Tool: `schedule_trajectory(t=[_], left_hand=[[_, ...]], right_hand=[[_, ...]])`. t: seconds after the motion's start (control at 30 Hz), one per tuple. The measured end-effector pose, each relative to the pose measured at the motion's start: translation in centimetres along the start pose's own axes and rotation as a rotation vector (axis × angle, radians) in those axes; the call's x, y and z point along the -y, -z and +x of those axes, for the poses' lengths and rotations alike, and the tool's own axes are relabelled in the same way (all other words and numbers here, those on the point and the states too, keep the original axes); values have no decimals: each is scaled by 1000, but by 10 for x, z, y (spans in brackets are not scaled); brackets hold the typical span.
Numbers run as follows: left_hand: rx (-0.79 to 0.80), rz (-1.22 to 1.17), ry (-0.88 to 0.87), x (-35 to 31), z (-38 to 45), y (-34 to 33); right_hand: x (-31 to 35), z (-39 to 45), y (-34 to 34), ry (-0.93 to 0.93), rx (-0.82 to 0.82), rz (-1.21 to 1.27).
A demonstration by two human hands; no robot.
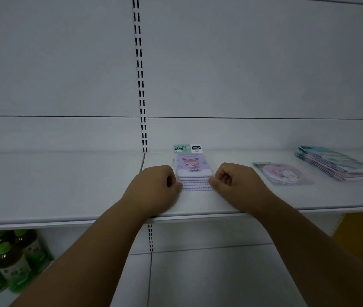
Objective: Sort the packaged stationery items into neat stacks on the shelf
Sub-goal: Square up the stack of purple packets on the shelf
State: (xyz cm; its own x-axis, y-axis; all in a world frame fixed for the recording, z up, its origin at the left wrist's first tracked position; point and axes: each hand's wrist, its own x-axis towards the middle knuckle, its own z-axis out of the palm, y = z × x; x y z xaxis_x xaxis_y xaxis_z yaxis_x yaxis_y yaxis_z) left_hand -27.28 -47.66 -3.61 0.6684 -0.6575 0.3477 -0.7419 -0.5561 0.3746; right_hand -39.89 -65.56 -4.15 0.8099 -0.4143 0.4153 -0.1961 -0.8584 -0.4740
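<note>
White shelving fills your view, with a slotted upright (140,85) running down the back panel. On the shelf (65,185), near its middle and toward the front edge, sits a stack of purple packaged notepads (195,173). Your left hand (156,185) and right hand (233,180), fingers curled, pinch its two sides. Farther right lie a round pink packaged item (280,173) and, toward the back right corner, a pile of packaged stationery (335,162). Green-capped bottles (10,262) stand below.

"FASHION GRACE" on purple packet header card (181,148).
</note>
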Motion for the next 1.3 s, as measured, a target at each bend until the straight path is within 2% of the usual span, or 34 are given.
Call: schedule_trajectory(t=[0.33, 0.47, 1.03, 1.17, 1.23, 1.3], left_hand=[[11, -6, -4, -2, 0, 0], [12, 6, 8, -2, -2, 1], [143, -3, 0, -4, -2, 9], [255, -56, 87, -2, 13, 27], [275, -127, 172, 0, 28, 29], [291, -293, 282, 0, 43, 27]], right_hand=[[-1, 0, 2, -22, 23, 45], [-2, 2, -2, -49, 27, -13], [5, 2, 6, -89, 115, 5], [4, 12, 20, -145, 179, 27], [1, 27, 22, -247, 151, 112], [1, 43, 19, -370, 149, 253]])
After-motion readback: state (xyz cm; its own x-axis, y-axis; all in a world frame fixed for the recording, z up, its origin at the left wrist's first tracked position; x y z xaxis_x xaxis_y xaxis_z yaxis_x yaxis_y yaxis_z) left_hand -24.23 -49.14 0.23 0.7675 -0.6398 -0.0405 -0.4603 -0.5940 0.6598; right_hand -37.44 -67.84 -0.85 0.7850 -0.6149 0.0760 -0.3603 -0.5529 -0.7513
